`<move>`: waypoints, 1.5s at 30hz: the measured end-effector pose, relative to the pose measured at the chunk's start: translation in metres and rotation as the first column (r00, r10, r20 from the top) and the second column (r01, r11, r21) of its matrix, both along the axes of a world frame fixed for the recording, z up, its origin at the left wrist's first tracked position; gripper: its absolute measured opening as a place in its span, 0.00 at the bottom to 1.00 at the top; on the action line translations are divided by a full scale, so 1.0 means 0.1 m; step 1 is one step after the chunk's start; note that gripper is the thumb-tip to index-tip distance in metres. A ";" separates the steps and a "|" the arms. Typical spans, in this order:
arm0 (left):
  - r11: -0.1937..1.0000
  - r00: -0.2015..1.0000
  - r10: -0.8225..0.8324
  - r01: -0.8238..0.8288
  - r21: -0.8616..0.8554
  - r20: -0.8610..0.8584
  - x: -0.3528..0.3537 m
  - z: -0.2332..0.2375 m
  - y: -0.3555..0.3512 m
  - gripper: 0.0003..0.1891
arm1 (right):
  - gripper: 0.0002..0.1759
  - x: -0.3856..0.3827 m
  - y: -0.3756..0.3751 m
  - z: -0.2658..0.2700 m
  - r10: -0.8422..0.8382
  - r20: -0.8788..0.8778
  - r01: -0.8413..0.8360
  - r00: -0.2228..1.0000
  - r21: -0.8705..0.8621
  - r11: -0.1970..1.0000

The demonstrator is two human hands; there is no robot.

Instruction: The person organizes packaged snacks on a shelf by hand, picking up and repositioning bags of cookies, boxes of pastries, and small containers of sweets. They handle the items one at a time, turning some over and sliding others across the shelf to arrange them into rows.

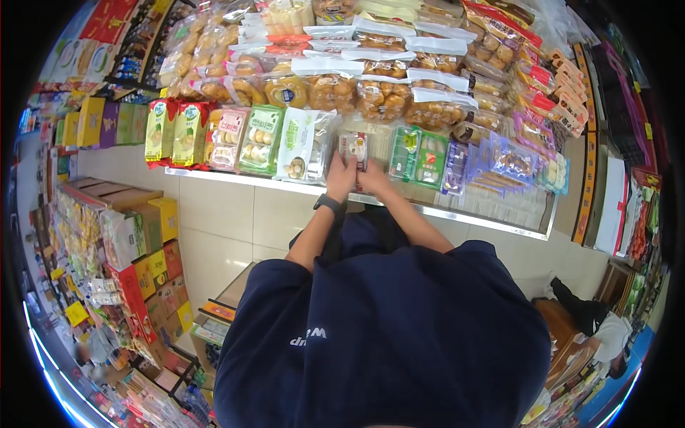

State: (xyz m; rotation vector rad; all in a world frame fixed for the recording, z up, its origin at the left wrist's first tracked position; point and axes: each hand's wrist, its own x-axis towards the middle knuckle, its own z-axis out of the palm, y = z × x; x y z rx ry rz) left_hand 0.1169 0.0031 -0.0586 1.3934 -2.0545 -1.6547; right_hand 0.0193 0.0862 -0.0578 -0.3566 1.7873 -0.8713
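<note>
Both hands met at the shelf front, the left hand (the one with the watch) and right hand each closing its grip on a small red-and-white packet, held upright between the white bag and green packs, apparently to stand level with that row.

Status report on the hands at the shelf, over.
Left hand and right hand both grip small snack packet. Packet at shelf front. Neighbour packs close either side.

navy shirt | white print, only "W" legible | held packet label too small
</note>
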 end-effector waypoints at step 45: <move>0.801 0.964 -0.186 0.261 -0.538 0.190 -0.08 -0.04 0.21 0.37 | 0.40 -0.37 0.46 -0.25 -0.014 -0.625 -0.010 0.780 -0.036 0.999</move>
